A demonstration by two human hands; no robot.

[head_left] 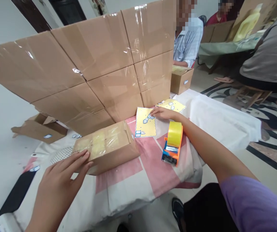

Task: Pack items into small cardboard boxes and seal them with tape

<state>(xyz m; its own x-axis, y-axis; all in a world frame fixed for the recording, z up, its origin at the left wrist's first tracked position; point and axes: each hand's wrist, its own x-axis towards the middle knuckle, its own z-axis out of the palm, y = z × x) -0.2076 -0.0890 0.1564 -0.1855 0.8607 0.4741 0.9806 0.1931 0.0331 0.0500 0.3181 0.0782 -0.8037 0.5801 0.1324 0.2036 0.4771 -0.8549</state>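
Note:
A cardboard box (115, 161), its top covered with shiny tape over pale yellow, lies on the cloth-covered table. My left hand (68, 174) rests its fingers on the box's left end, stretched out and not wrapped round it. Farther right, my right hand (161, 112) reaches over a yellow printed sheet (144, 124), fingertips at its upper right edge; whether they pinch the sheet I cannot make out. An orange tape dispenser (173, 143) with a roll of yellow tape sits just below my right forearm. Behind that hand lies a second yellow sheet (174, 104).
A tall wall of taped cardboard (92, 64) stands across the back of the table (119, 196). At left is an open carton (41, 129); a smaller box (181, 80) stands behind right, beside a person in a light shirt (189, 38). Another person sits on a stool (256, 91) at right.

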